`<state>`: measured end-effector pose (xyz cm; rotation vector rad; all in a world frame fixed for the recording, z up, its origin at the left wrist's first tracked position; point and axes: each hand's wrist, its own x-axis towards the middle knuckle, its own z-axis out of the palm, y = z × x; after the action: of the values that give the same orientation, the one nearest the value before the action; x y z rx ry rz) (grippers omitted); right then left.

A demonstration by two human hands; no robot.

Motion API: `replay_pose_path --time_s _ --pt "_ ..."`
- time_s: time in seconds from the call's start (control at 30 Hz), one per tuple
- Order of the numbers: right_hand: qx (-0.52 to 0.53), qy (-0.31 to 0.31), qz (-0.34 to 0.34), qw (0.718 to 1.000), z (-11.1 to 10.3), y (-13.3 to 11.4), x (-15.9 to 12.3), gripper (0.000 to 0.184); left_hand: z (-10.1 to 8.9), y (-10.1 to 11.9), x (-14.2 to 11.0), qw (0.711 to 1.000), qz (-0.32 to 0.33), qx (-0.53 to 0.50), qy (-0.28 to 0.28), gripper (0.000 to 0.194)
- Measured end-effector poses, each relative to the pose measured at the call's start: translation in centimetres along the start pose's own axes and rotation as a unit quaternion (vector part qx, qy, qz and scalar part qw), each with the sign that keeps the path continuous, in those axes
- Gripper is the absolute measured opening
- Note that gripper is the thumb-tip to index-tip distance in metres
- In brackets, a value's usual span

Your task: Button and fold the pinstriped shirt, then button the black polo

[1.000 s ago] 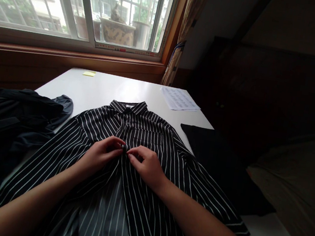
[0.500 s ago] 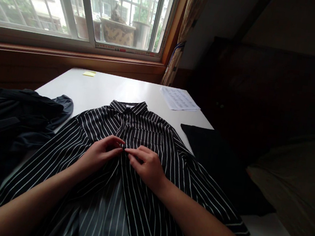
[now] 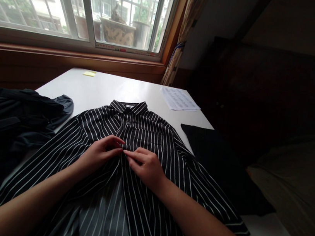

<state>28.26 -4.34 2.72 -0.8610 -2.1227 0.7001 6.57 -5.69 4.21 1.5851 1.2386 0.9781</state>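
A black shirt with thin white stripes (image 3: 149, 132) lies face up on a white table (image 3: 103, 87), collar toward the window. Its upper front is closed; below my hands the front gapes and shows the grey inside. My left hand (image 3: 99, 155) pinches the left edge of the shirt front at mid-chest. My right hand (image 3: 145, 165) pinches the opposite edge, fingertips meeting those of the left hand at the placket. A button between them is too small to make out.
A heap of dark clothes (image 3: 4, 120) covers the table's left side. A printed sheet (image 3: 179, 99) and a yellow sticky note (image 3: 89, 73) lie at the far edge. A black cloth (image 3: 216, 157) drapes over the right edge. A bed (image 3: 298, 180) is at right.
My right fingertips have crept slightly left until they touch the left hand's fingertips over the placket. The shirt and the other things have not moved.
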Motion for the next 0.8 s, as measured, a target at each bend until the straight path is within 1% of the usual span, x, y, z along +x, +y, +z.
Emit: replay_pose_path --time_s 0.23,0.37,0.5,0.63,0.7,0.8 --pt "-0.002 -0.017 0.0 1.0 -0.1 0.2 0.1 0.032 -0.2 -0.4 0.0 1.0 0.008 0.011 -0.002 0.027" --pt "-0.01 -0.026 0.003 1.0 -0.2 -0.1 0.1 0.031 0.0 -0.1 0.0 1.0 0.011 0.026 -0.002 0.026" --pt "-0.029 -0.017 0.021 0.999 -0.3 -0.5 0.3 0.027 0.3 0.5 -0.1 0.995 0.022 0.098 0.012 0.02" --pt "-0.041 0.001 0.042 0.998 -0.6 -0.5 0.4 0.025 0.4 0.5 -0.4 0.981 0.051 0.186 0.029 0.017" --pt "-0.047 -0.002 0.047 0.998 -0.7 -0.5 0.4 0.025 0.1 0.0 -0.6 0.971 0.067 0.226 0.034 0.02" --pt "-0.066 -0.011 0.033 0.997 -0.9 -0.5 0.4 0.027 -0.4 -0.9 -0.8 0.957 0.1 0.27 0.036 0.036"
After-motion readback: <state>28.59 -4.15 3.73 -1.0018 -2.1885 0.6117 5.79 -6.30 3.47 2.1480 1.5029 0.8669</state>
